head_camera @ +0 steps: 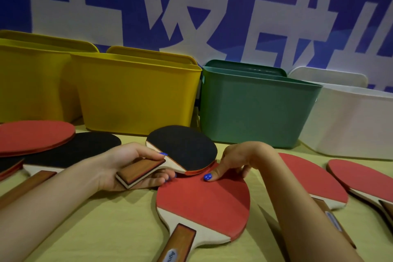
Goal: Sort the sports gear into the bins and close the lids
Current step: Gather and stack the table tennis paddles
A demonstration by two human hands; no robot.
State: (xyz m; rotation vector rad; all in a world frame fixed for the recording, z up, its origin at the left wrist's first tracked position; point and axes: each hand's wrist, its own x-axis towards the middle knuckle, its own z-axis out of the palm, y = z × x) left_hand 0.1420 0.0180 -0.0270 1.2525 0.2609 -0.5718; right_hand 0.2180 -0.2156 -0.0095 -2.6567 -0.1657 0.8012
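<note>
Left hand: gripping the handle of a black-faced paddle, blade pointing away.
Right hand: fingers pressing on a red paddle, nothing clasped.
Bins: four standing — two yellow, one green, one white.

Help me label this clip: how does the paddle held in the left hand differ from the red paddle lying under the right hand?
The held paddle shows its black face; the lying paddle shows red. The left hand grips the held one by its handle, raised, its blade overlapping the lying one's top edge; the lying one rests flat on the table, the right hand touching its face. Both have wooden handles.
</note>
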